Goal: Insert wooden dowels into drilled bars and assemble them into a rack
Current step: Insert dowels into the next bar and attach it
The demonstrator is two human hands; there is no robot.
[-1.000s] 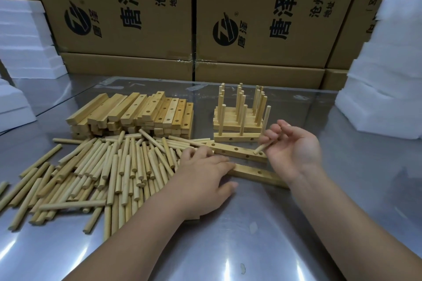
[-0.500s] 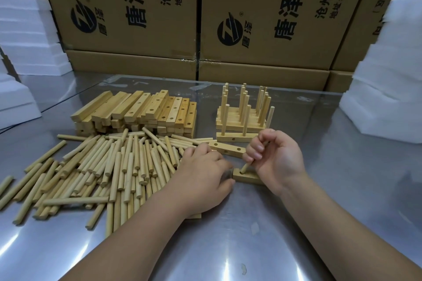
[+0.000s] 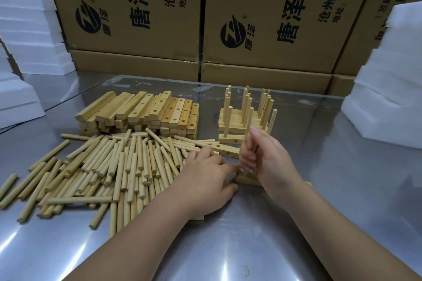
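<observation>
A drilled wooden bar (image 3: 247, 179) lies on the steel table between my hands. My left hand (image 3: 205, 178) rests flat on its near part and covers it. My right hand (image 3: 262, 157) grips a wooden dowel (image 3: 255, 149) upright over the bar; my fingers hide most of the dowel. A second drilled bar (image 3: 225, 149) lies just behind my hands. Behind that stands a stack of finished racks (image 3: 245, 118) with dowels pointing up. Loose dowels (image 3: 102, 166) are spread at the left, in front of a pile of drilled bars (image 3: 141, 114).
The steel table (image 3: 296, 235) reflects the light. White foam blocks stand at the left (image 3: 29, 41) and at the right (image 3: 388, 98). Printed cardboard boxes (image 3: 251, 18) form a wall along the table's back edge.
My right hand has moved left and down with the dowel and turned it from slanted to upright over the bar. My left hand stays on the bar.
</observation>
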